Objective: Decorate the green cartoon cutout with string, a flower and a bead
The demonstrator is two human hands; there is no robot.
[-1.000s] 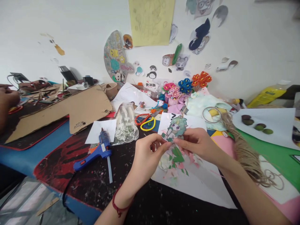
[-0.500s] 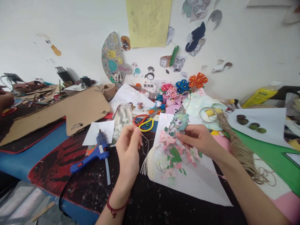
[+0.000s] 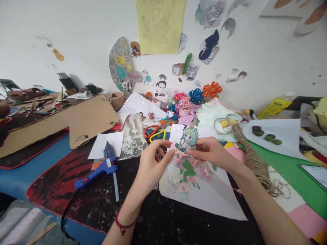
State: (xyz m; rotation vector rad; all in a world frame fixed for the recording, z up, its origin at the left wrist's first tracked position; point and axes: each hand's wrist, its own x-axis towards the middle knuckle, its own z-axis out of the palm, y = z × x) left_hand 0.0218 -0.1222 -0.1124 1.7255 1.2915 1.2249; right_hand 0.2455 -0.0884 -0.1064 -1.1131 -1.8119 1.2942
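By the paper's (image 3: 212, 204) far edge, our right hand (image 3: 216, 152) pinches the upright cutout (image 3: 189, 136); our left hand (image 3: 150, 163) flanks it, grip unclear.

Wall (image 3: 84, 37): white, across upper frame; yellow sheet (image 3: 160, 29), top centre; paper cut-outs (image 3: 211, 42), upper centre and right. Table (image 3: 33, 172): blue, left, under red-edged black mat (image 3: 97, 197). Floor (image 3: 19, 226): grey with pale bands, lower left corner.

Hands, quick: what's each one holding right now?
Left hand: fingers curled by the cutout; can't tell if it holds anything.
Right hand: closed, pinching the cutout.
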